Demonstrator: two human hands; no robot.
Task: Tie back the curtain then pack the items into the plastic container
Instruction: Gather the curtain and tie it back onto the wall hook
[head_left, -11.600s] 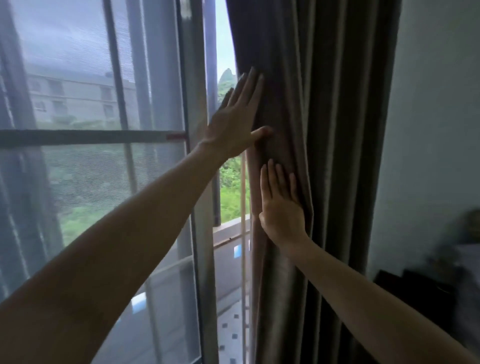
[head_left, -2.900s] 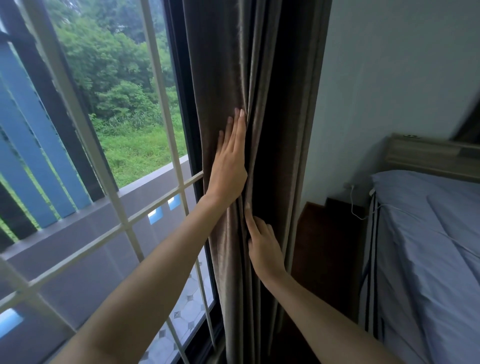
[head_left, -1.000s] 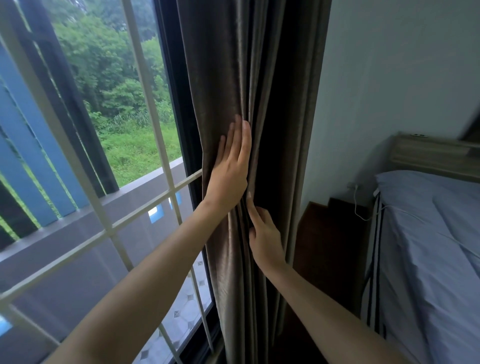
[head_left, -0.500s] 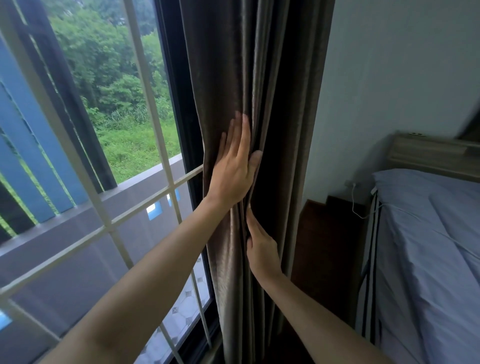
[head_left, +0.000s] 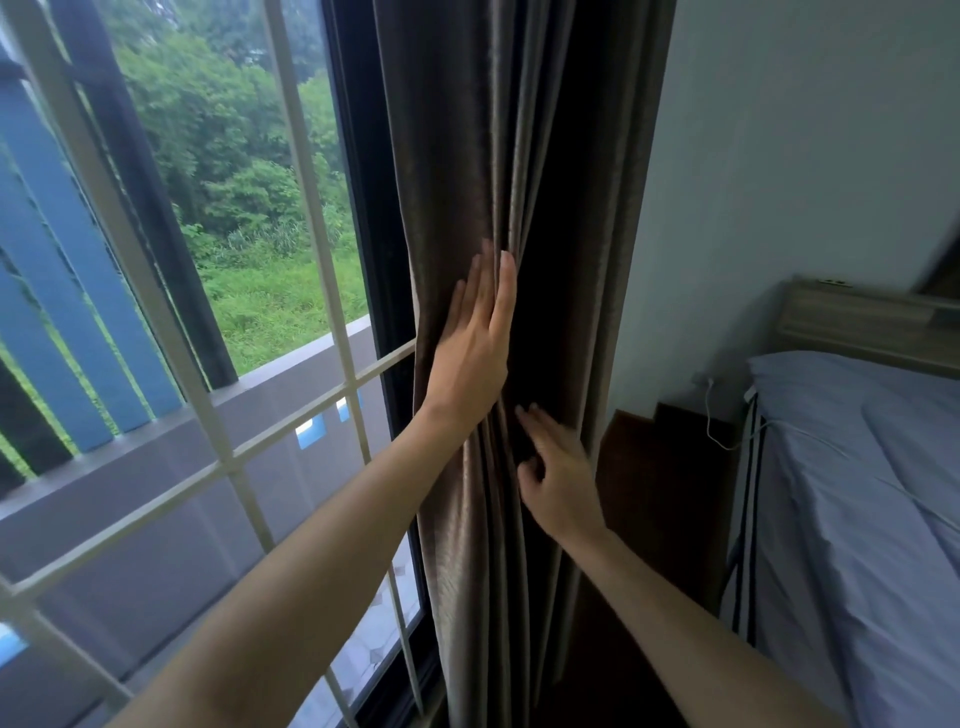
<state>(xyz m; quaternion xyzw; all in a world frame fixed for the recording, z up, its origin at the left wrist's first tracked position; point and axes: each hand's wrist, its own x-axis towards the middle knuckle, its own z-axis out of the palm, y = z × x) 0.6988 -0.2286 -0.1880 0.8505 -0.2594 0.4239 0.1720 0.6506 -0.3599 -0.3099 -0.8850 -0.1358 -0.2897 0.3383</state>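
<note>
A dark brown curtain (head_left: 457, 156) hangs gathered in folds between the window and the wall. My left hand (head_left: 475, 338) lies flat on its left folds, fingers straight and pointing up. My right hand (head_left: 558, 475) is lower, with fingers spread and pressed into the folds to the right of a dark gap. Neither hand grips the fabric. No tie-back or plastic container is in view.
A window with a white grille (head_left: 311, 218) fills the left, with a balcony wall and greenery beyond. A dark wooden nightstand (head_left: 665, 467) stands right of the curtain, beside a bed with a blue-grey sheet (head_left: 857, 493). A white cable (head_left: 719, 415) hangs by the wall.
My right hand has moved right, out of the fold, and spread its fingers. My left hand's thumb has come away from the fold edge, leaving the hand flat.
</note>
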